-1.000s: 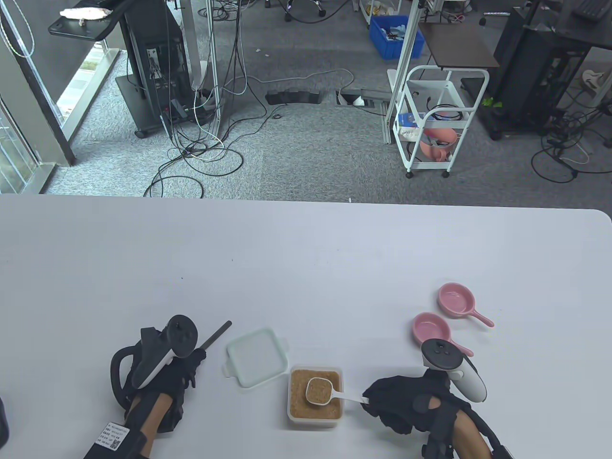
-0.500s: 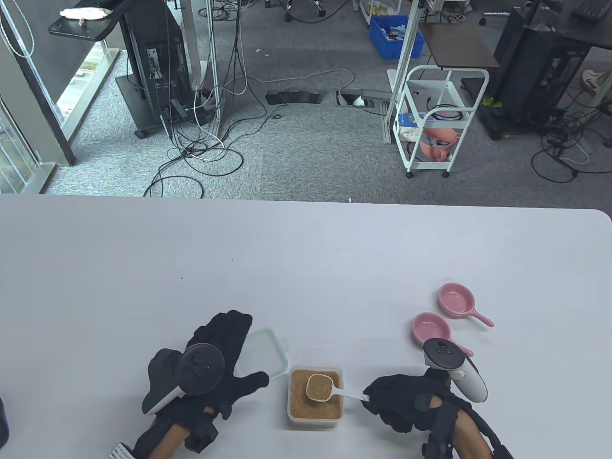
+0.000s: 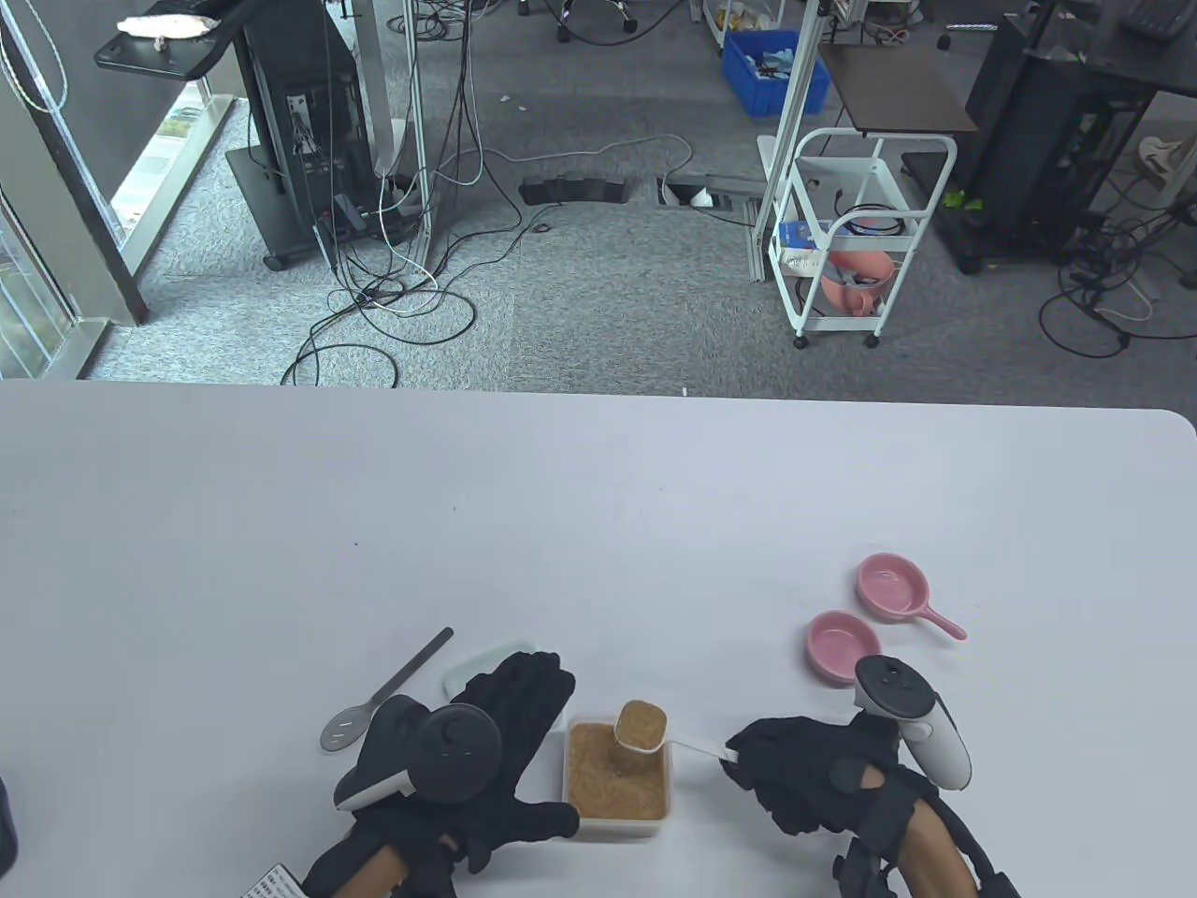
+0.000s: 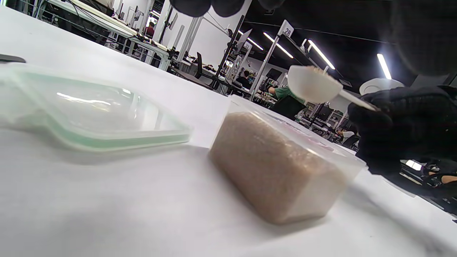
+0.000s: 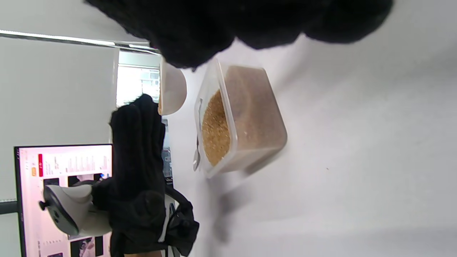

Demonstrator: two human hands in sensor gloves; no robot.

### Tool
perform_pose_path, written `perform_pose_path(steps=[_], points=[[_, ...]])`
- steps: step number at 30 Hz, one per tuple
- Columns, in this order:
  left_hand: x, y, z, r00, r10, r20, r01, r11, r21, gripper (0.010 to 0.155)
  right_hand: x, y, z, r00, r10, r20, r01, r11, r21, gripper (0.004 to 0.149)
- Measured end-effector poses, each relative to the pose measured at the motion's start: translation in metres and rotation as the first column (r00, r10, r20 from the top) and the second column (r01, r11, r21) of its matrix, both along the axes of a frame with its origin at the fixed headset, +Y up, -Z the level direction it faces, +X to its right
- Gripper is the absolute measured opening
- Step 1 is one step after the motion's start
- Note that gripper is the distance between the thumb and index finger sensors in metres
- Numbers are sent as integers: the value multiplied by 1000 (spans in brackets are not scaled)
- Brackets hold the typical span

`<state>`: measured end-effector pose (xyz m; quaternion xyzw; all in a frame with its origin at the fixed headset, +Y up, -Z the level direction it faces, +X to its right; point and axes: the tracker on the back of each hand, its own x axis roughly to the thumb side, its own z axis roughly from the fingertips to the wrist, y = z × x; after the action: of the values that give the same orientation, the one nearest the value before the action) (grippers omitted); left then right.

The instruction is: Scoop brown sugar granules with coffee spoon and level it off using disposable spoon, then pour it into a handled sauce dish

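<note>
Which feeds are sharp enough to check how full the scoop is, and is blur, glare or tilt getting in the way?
Table view: sharp, even light; heaped coffee spoon over the sugar container reads clearly. Left wrist view: low angle, the lid soft, ceiling lights glaring, only the spoon's underside shows. Right wrist view: turned on its side, right hand a dark blur along the top.

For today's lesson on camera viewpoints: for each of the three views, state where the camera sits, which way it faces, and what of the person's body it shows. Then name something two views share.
Table view: above, looking down the table; shows left hand and right hand.
Left wrist view: low near the tabletop, facing the sugar container sideways; fingertips at top, right hand opposite.
Right wrist view: rotated on its side, facing the container; fingers at top, left hand beyond.
Shared: both wrist views show the raised, filled coffee spoon.
</note>
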<state>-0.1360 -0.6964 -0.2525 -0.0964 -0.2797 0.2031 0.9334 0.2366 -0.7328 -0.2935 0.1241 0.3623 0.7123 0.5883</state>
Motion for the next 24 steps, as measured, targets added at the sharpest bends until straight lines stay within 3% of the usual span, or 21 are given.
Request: perform_pose_path(steps=[5,11,19,24], points=[[-2,-1,-2,1000,-5,-7,5,1000,-9,110,34,14,-4,986,-75,149,71,997,31,43],[-1,-1,-3,1000,-19,-6,19,1000,-14,110,89,22,-4,911,-142,387,127,990,64,43],[3,-3,-2,1000,-23,9,23,1000,-14,110,134,13,-2,828,-102,552,91,995,47,43],[3,-4,-2,1000,-28,10,28,999,-17,110,150,3,-1,790,-2,613,11,1000,-11,43]])
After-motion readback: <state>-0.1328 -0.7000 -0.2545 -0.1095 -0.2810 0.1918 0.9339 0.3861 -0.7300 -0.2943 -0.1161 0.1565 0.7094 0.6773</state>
